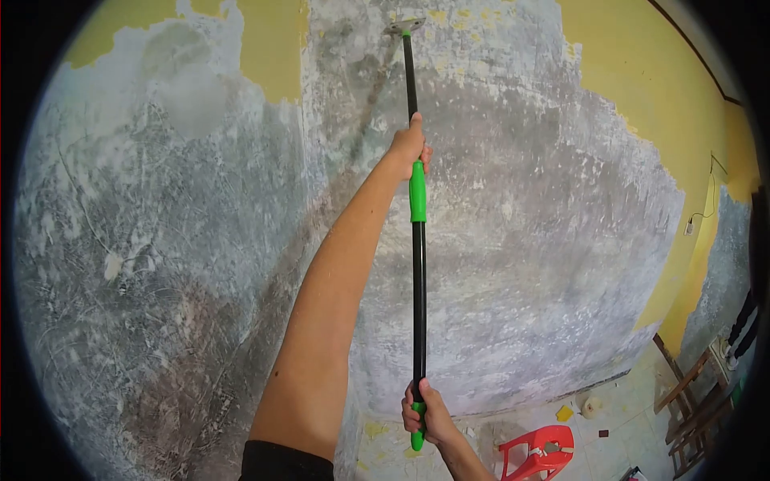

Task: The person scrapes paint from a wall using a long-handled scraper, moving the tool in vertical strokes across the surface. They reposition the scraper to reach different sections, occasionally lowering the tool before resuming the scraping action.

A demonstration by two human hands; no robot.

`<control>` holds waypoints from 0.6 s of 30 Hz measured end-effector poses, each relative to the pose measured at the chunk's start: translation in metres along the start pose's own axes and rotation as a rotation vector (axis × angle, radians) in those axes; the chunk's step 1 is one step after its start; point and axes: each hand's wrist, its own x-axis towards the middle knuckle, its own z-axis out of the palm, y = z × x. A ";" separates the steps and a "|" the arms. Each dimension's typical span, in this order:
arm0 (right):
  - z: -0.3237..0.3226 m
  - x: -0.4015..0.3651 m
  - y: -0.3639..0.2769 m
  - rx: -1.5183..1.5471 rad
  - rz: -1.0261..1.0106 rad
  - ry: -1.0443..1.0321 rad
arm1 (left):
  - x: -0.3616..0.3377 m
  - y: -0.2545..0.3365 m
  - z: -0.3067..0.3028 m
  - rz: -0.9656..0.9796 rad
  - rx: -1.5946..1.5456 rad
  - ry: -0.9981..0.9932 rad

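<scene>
A long-handled scraper with a black pole and green grips runs nearly upright in front of me. My left hand is wrapped round the pole just above the upper green grip. Low down, my right hand grips the pole at its bottom green end. The scraper head is up at the wall, over bare grey plaster with a few yellow flecks; whether its blade touches cannot be made out.
Yellow paint borders the bare plaster at upper left and right. A red plastic stool with small items on it stands on the tiled floor. At the right are a wooden frame, a person's legs and a hanging cord with a socket.
</scene>
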 end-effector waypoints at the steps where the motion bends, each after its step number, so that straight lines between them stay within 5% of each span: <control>1: 0.000 0.000 0.000 -0.002 -0.002 0.006 | 0.000 -0.002 0.000 -0.005 -0.002 0.002; 18: -0.026 0.049 -0.036 -0.108 -0.064 0.047 | 0.051 0.017 0.005 0.074 0.039 0.029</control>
